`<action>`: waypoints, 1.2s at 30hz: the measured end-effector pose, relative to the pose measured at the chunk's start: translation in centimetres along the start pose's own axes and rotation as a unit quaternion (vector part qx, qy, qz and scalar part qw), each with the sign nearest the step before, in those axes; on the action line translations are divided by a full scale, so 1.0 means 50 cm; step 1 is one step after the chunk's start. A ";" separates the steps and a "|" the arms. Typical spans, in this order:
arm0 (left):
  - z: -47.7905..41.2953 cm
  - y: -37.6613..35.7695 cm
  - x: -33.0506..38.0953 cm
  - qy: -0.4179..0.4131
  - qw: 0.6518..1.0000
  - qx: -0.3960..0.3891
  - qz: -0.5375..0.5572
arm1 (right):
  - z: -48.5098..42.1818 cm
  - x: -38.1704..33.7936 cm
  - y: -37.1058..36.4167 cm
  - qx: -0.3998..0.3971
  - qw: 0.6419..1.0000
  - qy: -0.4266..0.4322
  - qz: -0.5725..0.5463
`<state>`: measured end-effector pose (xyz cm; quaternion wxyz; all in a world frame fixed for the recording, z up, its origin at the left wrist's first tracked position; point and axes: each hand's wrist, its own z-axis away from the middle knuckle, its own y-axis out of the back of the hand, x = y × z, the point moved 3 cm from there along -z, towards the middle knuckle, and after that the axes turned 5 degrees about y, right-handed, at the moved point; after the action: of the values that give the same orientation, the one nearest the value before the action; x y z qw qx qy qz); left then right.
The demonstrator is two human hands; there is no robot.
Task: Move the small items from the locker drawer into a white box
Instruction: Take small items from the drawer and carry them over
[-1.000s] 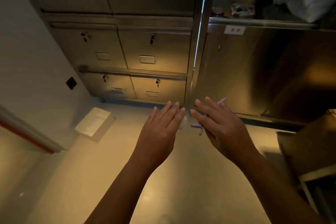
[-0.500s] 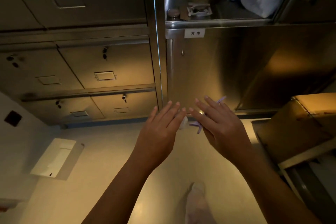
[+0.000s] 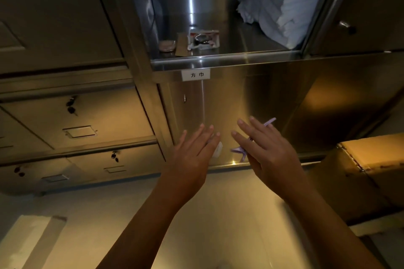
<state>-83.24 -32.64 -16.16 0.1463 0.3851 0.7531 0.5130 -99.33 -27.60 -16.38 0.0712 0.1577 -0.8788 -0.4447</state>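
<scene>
My left hand [image 3: 194,157] and my right hand [image 3: 269,153] are raised side by side in front of the steel locker door [image 3: 218,102], backs towards me and fingers straight. Thin purple strips [image 3: 239,150] stick out from under my right hand, which holds them; the thumb is hidden. A small white item [image 3: 219,148] shows at the inner edge of my left hand, which holds it. Above, the open locker compartment [image 3: 218,59] contains a round lidded thing [image 3: 167,46], a brown card piece [image 3: 181,45] and a crumpled packet [image 3: 204,39]. The white box [image 3: 32,242] lies on the floor at bottom left.
Folded white cloth [image 3: 286,13] fills the compartment's right side. Closed keyed lockers [image 3: 80,131] stand to the left. A brown cardboard box [image 3: 371,159] sits at the right, near my right forearm. A label [image 3: 196,74] is stuck under the compartment edge.
The view has swung up and to the right, so the open compartment now shows fully and the white box has slid to the bottom-left corner. Both hands keep their pose and items.
</scene>
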 end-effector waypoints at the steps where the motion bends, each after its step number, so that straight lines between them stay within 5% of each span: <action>1: -0.019 -0.011 0.002 -0.004 1.000 -0.004 0.000 | -0.003 0.022 -0.001 -0.001 1.000 -0.011 0.003; 36: -0.748 -0.297 -0.282 -0.078 0.997 -0.008 -0.007 | -0.442 0.575 -0.299 -0.028 0.999 -0.030 0.032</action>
<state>-103.32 -70.25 -15.66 0.2114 0.4171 0.7379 0.4867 -117.29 -62.49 -15.70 0.0636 0.1143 -0.8724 -0.4709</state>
